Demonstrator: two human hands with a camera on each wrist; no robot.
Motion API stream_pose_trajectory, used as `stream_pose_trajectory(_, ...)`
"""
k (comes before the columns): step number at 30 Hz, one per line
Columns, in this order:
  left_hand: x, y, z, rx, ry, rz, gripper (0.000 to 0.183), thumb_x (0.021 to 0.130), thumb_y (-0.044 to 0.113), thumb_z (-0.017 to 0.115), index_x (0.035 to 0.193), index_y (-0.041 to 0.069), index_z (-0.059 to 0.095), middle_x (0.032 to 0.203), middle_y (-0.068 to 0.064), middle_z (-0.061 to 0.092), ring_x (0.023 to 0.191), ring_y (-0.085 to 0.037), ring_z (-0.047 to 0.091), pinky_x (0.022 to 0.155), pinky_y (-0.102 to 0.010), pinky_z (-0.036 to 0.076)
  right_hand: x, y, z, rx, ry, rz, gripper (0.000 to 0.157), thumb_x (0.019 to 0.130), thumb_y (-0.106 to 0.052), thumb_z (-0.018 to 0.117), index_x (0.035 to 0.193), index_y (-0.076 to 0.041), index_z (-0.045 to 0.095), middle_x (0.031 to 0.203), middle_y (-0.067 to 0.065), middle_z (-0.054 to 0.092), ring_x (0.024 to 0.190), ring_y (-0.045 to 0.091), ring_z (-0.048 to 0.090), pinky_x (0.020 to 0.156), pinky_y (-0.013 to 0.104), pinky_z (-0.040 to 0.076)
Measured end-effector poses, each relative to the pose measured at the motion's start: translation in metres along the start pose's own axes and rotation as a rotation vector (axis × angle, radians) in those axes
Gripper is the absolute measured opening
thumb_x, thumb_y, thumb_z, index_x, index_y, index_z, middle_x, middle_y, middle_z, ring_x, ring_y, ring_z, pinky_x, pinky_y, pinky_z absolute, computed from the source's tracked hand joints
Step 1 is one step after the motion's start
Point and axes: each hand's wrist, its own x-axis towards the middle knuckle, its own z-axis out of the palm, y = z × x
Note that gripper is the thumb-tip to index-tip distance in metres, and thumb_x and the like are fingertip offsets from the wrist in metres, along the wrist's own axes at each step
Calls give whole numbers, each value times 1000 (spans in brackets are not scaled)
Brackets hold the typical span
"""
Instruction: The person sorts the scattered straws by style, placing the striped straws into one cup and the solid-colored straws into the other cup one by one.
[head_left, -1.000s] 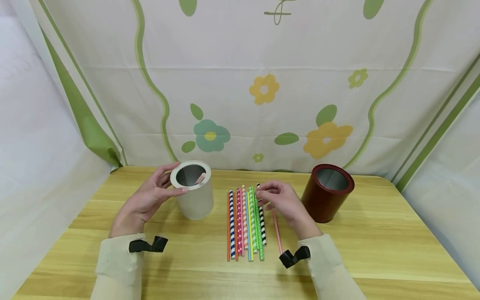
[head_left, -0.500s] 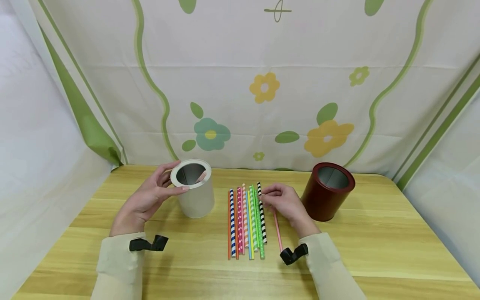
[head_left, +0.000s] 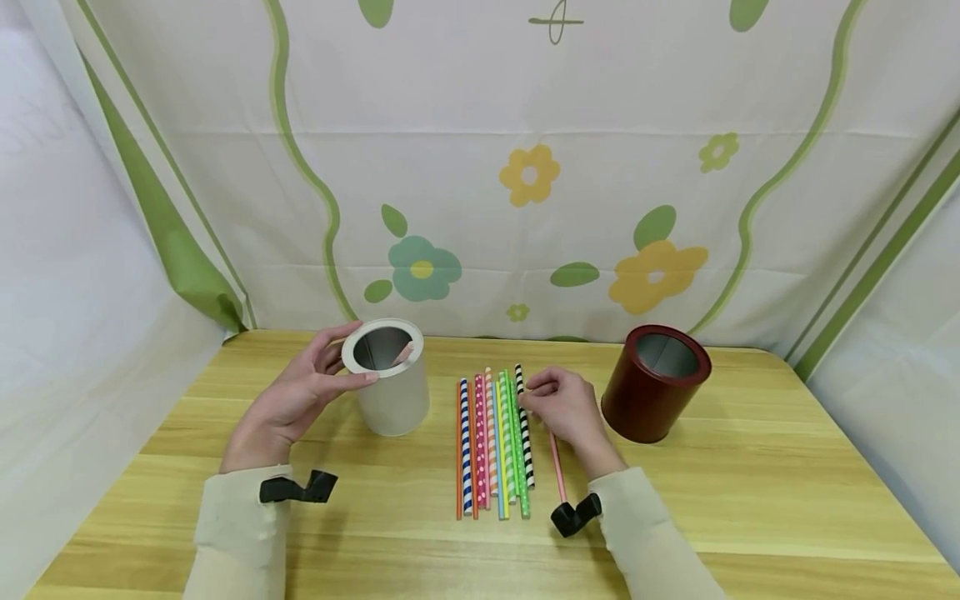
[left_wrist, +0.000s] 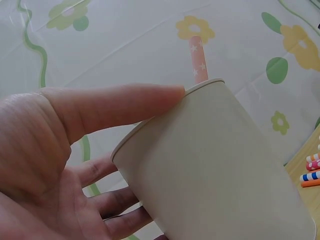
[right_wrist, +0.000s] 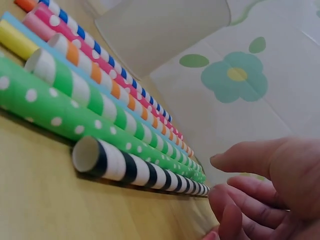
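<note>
My left hand [head_left: 300, 387] grips a white can [head_left: 393, 400] by its rim, thumb on the near side and fingers round the left side. A pink straw with white stars [left_wrist: 198, 60] stands inside the can and leans above the rim. My right hand [head_left: 562, 404] is at the far end of a black-and-white striped straw [head_left: 525, 442]. In the right wrist view its thumb and index finger stand apart by that end; whether they touch it I cannot tell. A thin pink straw [head_left: 557, 467] lies partly hidden beneath the right hand.
Several coloured straws lie side by side mid-table, among them a blue-striped straw [head_left: 467, 450], a yellow straw [head_left: 502, 467] and a green dotted straw [head_left: 521, 467]. A dark red can [head_left: 648, 400] stands right of my right hand. A flowered cloth [head_left: 465, 167] hangs behind the wooden table [head_left: 390, 533].
My right hand has shifted slightly right, from above the green straws to the far end of the black-and-white striped straw. The left hand and white can stay in place.
</note>
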Motion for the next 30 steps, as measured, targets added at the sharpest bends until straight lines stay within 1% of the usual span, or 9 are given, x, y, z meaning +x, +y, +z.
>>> stream_pose_trajectory(4,0,0,0,6,2,-3,84,98,6,77,167,20,31,158,-1,47,142,-16,48,103,-17,51,-1,0,4,-56,13,0,24,90,-19,87,107,-8,74,95,7,77,75,18,69,66,30,54)
stream_pose_trajectory(9,0,0,0,4,-1,-1,83,98,6,77,166,21,33,159,-2,46,142,-16,48,104,-17,51,-2,-1,7,-96,33,10,27,88,-22,89,106,-9,74,96,6,77,80,19,68,67,30,53)
stream_pose_trajectory(16,0,0,0,5,1,-2,83,98,6,77,167,21,33,159,-1,46,142,-16,48,104,-17,51,-4,-4,11,-168,50,-6,27,87,-23,90,106,-9,75,94,5,77,80,19,68,68,31,54)
stream_pose_trajectory(21,0,0,0,2,2,-3,84,98,6,77,167,21,32,159,-2,47,141,-15,49,103,-17,52,-4,-5,13,-211,51,-16,23,88,-21,88,104,-10,75,92,3,78,79,18,69,74,37,59)
stream_pose_trajectory(25,0,0,0,1,2,-4,83,98,5,77,166,20,33,158,-1,47,141,-16,49,103,-17,52,-4,-4,13,-221,47,-18,21,89,-20,87,102,-11,75,91,3,78,79,18,69,78,41,60)
stream_pose_trajectory(30,0,0,0,7,1,-4,83,98,6,77,167,20,32,159,-2,47,141,-16,49,103,-18,52,-3,-5,13,-198,45,-4,22,88,-21,87,103,-11,75,91,3,78,78,17,69,76,39,60)
